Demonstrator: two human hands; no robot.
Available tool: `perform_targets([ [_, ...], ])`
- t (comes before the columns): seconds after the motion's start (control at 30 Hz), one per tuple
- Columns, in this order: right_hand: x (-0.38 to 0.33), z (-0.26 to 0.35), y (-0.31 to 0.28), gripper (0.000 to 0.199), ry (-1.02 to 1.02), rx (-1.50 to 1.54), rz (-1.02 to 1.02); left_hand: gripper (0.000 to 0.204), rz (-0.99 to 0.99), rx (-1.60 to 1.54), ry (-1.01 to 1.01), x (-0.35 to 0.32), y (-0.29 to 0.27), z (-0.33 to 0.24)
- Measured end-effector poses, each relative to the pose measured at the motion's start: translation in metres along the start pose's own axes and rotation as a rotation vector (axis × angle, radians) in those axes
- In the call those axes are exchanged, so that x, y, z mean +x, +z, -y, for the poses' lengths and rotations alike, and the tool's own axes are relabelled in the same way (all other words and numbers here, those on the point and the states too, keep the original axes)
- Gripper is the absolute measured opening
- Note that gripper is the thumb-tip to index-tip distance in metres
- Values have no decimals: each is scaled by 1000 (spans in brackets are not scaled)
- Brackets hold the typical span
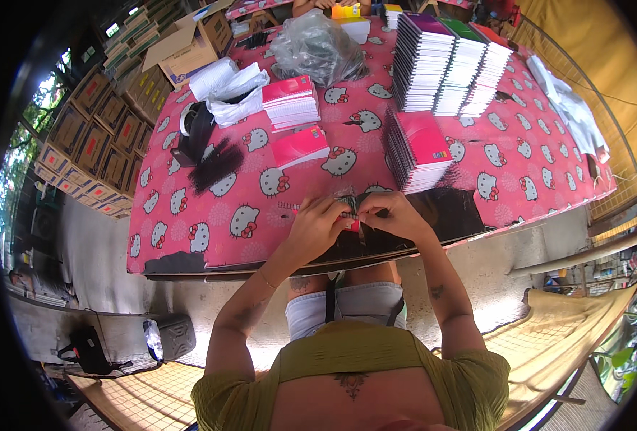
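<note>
At the near edge of the table, my left hand (317, 228) is closed round a small pink-covered notebook (355, 225), most of it hidden under the fingers. Beside it, my right hand (392, 215) is pinched at the notebook's edge; what lies between those fingertips is too small to make out. A stack of spiral-bound pink notebooks (433, 140) stands just beyond my right hand. Ahead of my left hand lie a low pile of pink-covered pads (300, 146) and a taller pile (287, 93). Loose black binding coils (216, 167) are heaped to the left.
The pink patterned tablecloth (245, 192) is torn to black along the near edge. Tall notebook stacks (422, 61) rise at the back right. A clear plastic bag (315, 47), white plastic (236, 90) and an open carton (192, 43) sit farther back. Another person's hands (324, 3) show at the far side.
</note>
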State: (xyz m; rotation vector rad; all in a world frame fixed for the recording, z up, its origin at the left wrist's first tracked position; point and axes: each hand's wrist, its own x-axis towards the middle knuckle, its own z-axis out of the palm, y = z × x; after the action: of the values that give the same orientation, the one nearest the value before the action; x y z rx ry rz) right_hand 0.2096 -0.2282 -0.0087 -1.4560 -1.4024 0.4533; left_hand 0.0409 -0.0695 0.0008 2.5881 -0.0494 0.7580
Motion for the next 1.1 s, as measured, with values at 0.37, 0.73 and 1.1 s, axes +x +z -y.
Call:
perform_targets([
  [0.37, -1, 7, 31, 11, 2, -327, -346, 23, 29, 160, 55, 2, -8, -13],
  [0.73, -10, 60, 1, 35, -134, -337, -543, 26, -13, -44, 78, 61, -51, -46],
  [1.1, -14, 66, -10, 32, -245, -575, -543, 26, 11, -99, 97, 66, -50, -53],
])
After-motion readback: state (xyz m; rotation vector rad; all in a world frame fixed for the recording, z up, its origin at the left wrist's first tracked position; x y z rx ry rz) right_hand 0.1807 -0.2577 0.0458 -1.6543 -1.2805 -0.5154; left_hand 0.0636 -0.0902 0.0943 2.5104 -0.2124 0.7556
